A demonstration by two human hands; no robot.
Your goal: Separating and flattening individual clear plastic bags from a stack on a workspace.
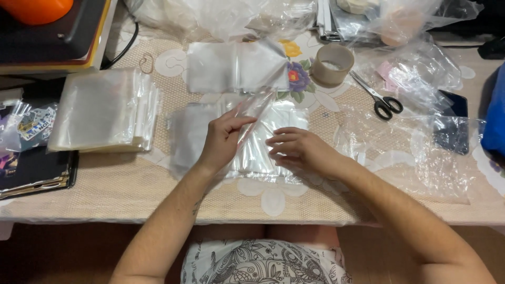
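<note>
My left hand (223, 138) pinches the edge of a clear plastic sleeve (256, 113) and lifts its flap off the table. My right hand (298, 149) lies flat with fingers spread on a low pile of clear sleeves (286, 118) beneath it. Another clear sleeve (236, 66) lies just beyond, over a flower printed on the table cover.
A thick stack of clear bags (105, 110) sits at the left. A tape roll (332, 64), black-handled scissors (380, 100) and loose crumpled plastic (421, 147) over a dark phone (452, 126) lie at the right. Dark card packs (31, 168) rest at the far left edge.
</note>
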